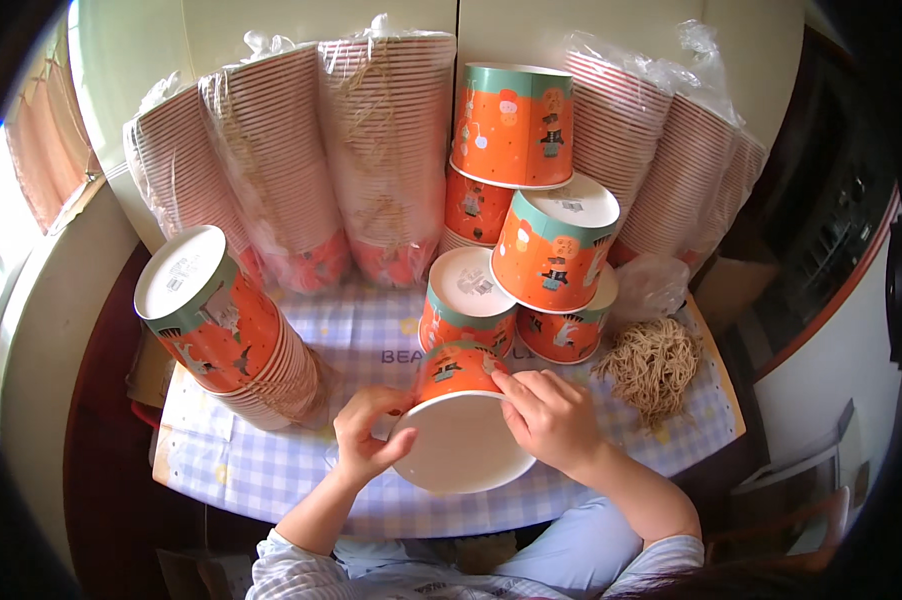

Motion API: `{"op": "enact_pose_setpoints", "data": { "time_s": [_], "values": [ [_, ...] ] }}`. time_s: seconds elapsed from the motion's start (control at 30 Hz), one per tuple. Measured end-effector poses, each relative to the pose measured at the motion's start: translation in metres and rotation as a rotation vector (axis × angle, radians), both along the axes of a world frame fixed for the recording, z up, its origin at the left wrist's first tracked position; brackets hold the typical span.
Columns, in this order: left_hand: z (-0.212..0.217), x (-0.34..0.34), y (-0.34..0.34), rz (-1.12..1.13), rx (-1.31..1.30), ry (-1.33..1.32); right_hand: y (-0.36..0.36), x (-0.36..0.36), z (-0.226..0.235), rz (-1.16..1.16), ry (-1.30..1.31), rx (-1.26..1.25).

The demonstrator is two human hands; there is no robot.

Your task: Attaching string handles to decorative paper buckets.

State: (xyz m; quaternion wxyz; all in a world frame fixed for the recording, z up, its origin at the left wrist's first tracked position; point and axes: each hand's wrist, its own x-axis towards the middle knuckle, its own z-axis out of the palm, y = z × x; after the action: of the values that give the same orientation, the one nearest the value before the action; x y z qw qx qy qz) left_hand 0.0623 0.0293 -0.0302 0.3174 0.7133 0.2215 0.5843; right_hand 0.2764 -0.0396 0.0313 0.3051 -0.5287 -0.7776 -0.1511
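Note:
An orange paper tub (461,372) with a green band at its base lies tilted at the table's near edge, its white open mouth facing me. My left hand (367,432) grips its left side, the thumb along the rim and the fingers partly hidden behind the wall. On the right side, my right hand (551,415) holds the tub with its fingers bent over the printed outside. Just beyond, several matching tubs stand upside down in a pile, among them a lower tub (468,300), a tilted upper one (554,245) and a top one (514,125).
To my left leans a nested stack of tubs (236,330). Tall plastic-wrapped stacks (386,150) line the back against the wall, with more wrapped stacks (676,170) at the right. A tangled bundle of beige string (653,370) lies on the checked tablecloth (251,475).

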Motion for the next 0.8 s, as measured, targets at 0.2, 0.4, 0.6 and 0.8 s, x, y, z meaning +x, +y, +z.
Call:
{"op": "enact_pose_setpoints", "data": {
  "time_s": [0.2, 0.4, 0.6, 0.8],
  "values": [
    [0.004, -0.002, -0.002, 0.363, 0.115, 0.29, 0.008, 0.002, 0.0, 0.127, 0.2, -0.077],
    [0.029, 0.007, 0.003, 0.228, -0.186, 0.262, 0.016, 0.022, -0.015, 0.111, 0.512, -0.238],
    [0.052, 0.02, 0.014, 0.169, -0.077, 0.501, 0.02, 0.033, -0.019, 0.046, 0.78, -0.354],
    [0.042, 0.031, 0.023, 0.23, 0.002, 0.567, 0.022, 0.038, -0.021, 0.001, 0.717, -0.285]
  ]
}}
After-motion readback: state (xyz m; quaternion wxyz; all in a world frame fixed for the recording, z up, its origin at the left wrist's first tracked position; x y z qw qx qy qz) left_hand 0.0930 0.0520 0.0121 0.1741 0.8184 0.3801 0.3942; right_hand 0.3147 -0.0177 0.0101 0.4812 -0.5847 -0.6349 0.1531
